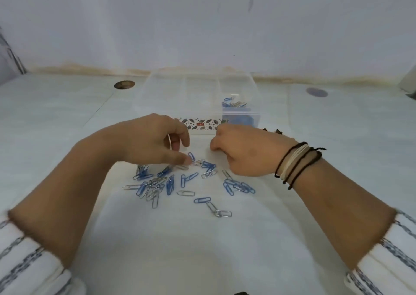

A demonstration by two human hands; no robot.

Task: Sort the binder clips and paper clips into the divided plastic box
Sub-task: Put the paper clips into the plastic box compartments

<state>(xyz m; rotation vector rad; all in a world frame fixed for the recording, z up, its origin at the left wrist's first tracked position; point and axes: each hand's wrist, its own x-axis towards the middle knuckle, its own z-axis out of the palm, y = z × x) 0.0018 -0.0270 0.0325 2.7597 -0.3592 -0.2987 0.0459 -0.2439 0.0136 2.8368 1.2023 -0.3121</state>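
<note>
Blue and silver paper clips (171, 183) lie scattered on the white table in front of me. The clear divided plastic box (180, 87) stands behind them; its right compartment holds several clips (234, 104). My left hand (153, 143) hovers over the pile, thumb and fingers pinched around a thin silver paper clip, thumb tip touching clips on the table. My right hand (243, 152) is curled into a loose fist just right of the pile, near the box's front; what it holds is hidden. Two dark binder clips (272, 130) peek out behind the right wrist.
A patterned label strip (202, 123) runs along the box's front. Round marks sit on the table at far left (124, 85) and far right (317, 92). The wall rises right behind the box. Dark and pale cord bracelets wrap my right wrist (297, 164).
</note>
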